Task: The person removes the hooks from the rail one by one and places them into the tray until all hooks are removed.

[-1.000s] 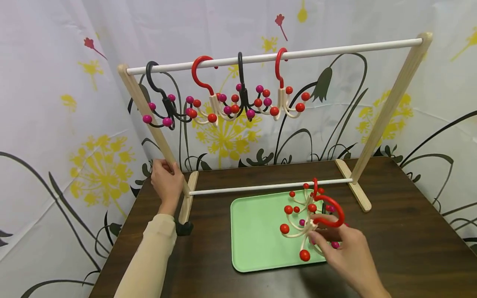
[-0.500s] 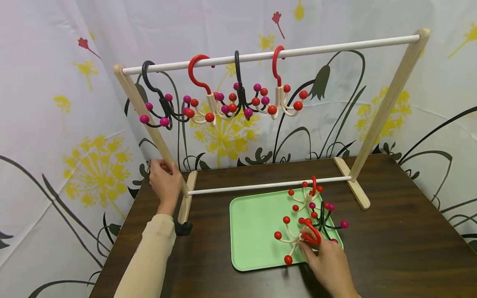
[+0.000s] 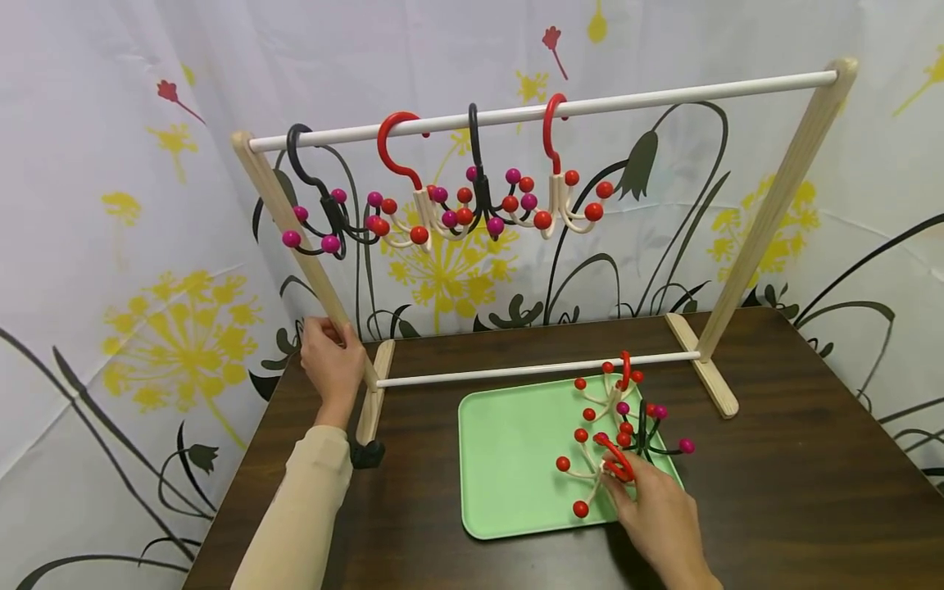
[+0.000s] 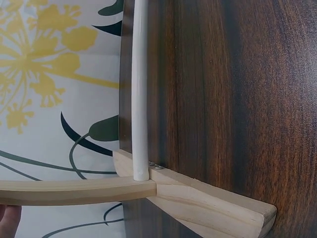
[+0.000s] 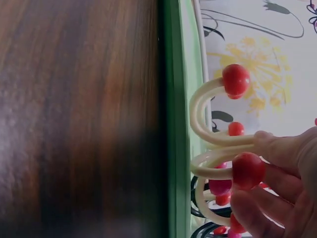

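Lowered: right hand [image 3: 660, 510], pinching red-hooked hanger [image 3: 601, 469] over tray [image 3: 516, 459] | left hand [image 3: 332, 360] gripping post [image 3: 317, 283]

We see a dark brown worktop [image 3: 796, 483] with wood lines on it. Behind it, we see a white cloth [image 3: 472, 41] with soft folds and printed pictures: a big round yellow flower [image 3: 193, 344] on the left, a dark drooping flower [image 3: 639, 164] with a bent stem, and a little red flower [image 3: 551, 38] near the top.

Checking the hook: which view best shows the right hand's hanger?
Head view: the hanger shows red hook and cream arms together. Right wrist view: arms and balls closer, hook mostly hidden. Left wrist view: none of it.
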The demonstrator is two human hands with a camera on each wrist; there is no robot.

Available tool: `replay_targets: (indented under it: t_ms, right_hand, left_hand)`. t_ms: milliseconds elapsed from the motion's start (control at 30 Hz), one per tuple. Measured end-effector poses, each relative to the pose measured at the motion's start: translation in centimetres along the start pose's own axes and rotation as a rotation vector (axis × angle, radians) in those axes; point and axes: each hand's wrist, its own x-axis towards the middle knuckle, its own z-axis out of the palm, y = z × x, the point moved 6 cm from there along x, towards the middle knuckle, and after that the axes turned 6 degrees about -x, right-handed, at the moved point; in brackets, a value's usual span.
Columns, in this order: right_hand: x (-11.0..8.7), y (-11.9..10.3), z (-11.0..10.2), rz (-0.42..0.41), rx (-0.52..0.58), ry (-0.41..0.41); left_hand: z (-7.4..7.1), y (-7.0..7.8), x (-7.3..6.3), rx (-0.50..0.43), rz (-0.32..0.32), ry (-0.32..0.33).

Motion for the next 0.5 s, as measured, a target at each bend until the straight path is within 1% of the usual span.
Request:
replay_targets:
  t_ms: [267, 500]
  right_hand:
    - [0.4, 1.1, 0.0, 0.093, -0.018, -0.12]
    - [0.3, 1.3, 0.6, 0.117, -0.011, -0.15]
  left_hand:
    - [0.2, -0.1, 0.2, -0.001, 0.008, 0.011]
    - [0.0, 0.1, 0.1, -0.009, 0.022, 0.012]
